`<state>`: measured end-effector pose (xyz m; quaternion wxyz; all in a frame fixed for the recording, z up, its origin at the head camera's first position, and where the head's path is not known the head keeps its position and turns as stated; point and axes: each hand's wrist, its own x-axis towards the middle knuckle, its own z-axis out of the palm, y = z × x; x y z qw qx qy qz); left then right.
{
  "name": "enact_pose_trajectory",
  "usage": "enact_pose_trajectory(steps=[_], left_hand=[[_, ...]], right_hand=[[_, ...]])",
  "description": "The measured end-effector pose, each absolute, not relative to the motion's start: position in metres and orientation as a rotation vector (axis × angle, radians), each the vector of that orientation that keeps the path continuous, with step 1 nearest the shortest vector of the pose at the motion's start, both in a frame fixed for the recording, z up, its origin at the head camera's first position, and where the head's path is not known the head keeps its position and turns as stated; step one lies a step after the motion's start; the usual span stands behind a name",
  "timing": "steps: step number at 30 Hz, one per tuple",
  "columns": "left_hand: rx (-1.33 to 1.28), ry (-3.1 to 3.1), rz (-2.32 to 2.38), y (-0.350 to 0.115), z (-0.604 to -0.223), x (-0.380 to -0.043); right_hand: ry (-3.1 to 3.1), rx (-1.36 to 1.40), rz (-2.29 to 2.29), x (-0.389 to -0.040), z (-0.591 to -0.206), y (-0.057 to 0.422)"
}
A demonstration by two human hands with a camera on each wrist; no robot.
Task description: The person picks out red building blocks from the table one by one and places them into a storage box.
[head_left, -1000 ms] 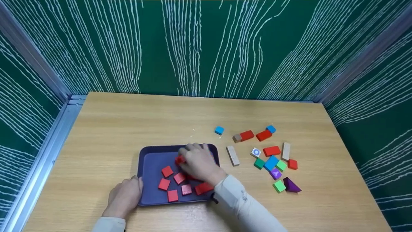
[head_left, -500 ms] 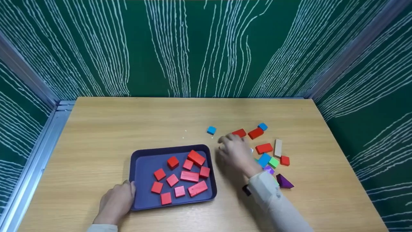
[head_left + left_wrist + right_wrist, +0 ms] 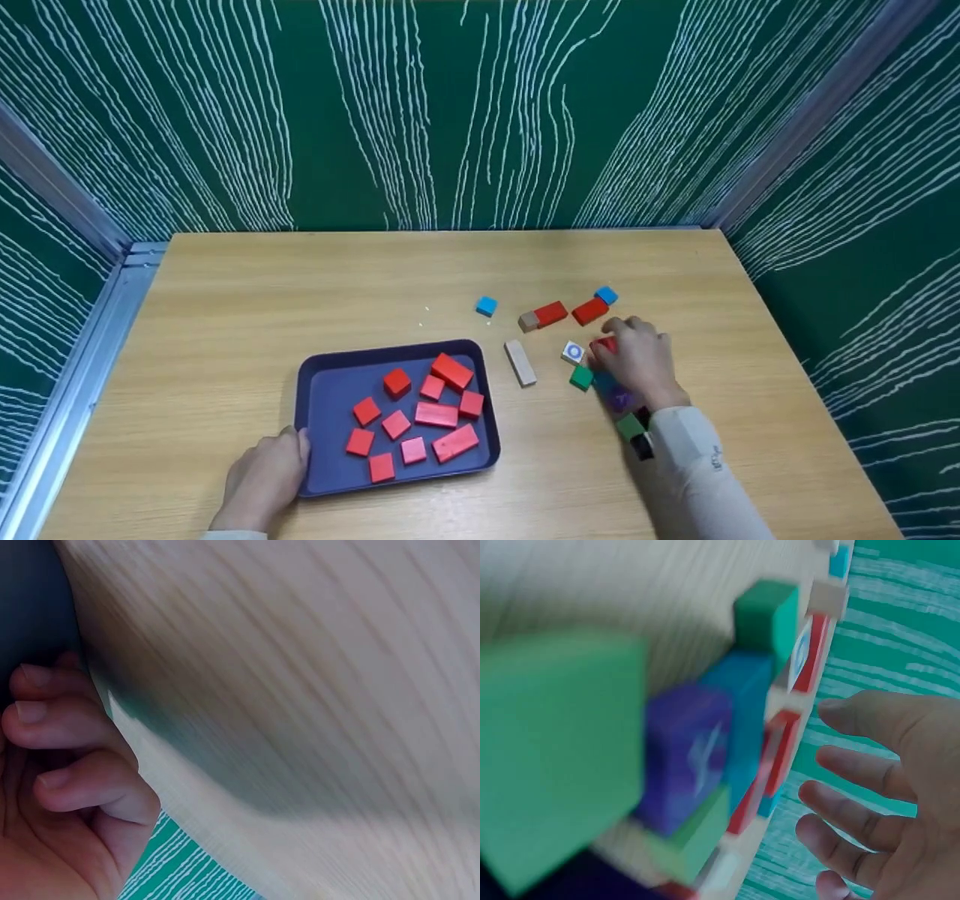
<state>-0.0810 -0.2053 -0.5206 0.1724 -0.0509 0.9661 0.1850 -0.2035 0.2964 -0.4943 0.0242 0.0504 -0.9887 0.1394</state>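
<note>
My left hand [image 3: 266, 469] grips the left edge of a dark purple tray [image 3: 330, 397]. In the left wrist view its fingers [image 3: 71, 720] are curled at the tray's side. Several red blocks, such as a red cube [image 3: 397, 383] and an oblong red block [image 3: 436, 414], lie in the tray. My right hand [image 3: 637, 360] is over the loose blocks, fingertips by an oblong red block [image 3: 602, 346] that it partly hides. In the right wrist view the right hand's fingers [image 3: 847, 802] are spread and hold nothing.
On the wooden table [image 3: 300, 285] lie more blocks: a pale bar [image 3: 520, 364], a green cube [image 3: 581, 377], a patterned white cube [image 3: 573, 352], two red blocks with a small brown cube [image 3: 529, 322], and blue ones [image 3: 487, 306]. Green line-patterned walls [image 3: 337, 112] enclose the table's back and sides.
My right hand left the tray, where a red cube now lies, and moved right over the pale bar to the loose blocks. The left hand stays on the tray; the view shifted slightly.
</note>
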Motion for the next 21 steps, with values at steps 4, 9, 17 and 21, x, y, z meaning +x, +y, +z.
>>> enact_pose_trajectory(steps=[4, 9, 17, 21], left_hand=[[-0.158, 2.730, 0.521, -0.206, -0.521, -0.081], [-0.156, 2.744, 0.530, -0.207, -0.522, -0.079], [-0.118, 2.803, 0.563, -0.205, -0.523, -0.077], [-0.126, 2.795, 0.563, -0.206, -0.522, -0.078]], right_hand=[[-3.103, 0.086, 0.417, -0.204, -0.497, 0.304], [-3.131, 0.041, 0.398, -0.205, -0.502, 0.305], [-3.136, 0.005, 0.297, -0.206, -0.505, 0.306], [-3.118, -0.016, 0.351, -0.206, -0.498, 0.300]])
